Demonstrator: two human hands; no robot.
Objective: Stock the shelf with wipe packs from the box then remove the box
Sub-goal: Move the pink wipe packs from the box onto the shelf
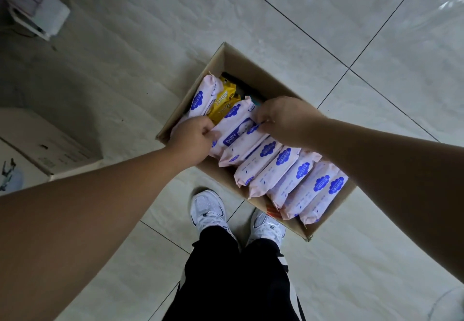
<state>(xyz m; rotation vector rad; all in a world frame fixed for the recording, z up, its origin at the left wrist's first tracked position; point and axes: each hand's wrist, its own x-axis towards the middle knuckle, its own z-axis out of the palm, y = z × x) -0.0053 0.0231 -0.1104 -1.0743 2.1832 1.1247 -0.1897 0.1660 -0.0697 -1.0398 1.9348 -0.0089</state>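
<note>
An open cardboard box (253, 69) stands on the tiled floor in front of my feet. Several pink wipe packs with blue labels stand in a row inside it. One pink pack (237, 127) marked BABY lies across the top of the row. My left hand (192, 135) grips its near-left end and my right hand (281, 117) pinches its far-right end. A yellow pack (224, 102) and some dark items sit at the box's far end beside another pink pack (203, 94).
A second cardboard box (45, 142) stands at the left. A low white rack corner (37, 12) shows at the top left. My white shoes (208, 210) are just before the box. Grey floor tiles (351, 32) stretch to the right and beyond.
</note>
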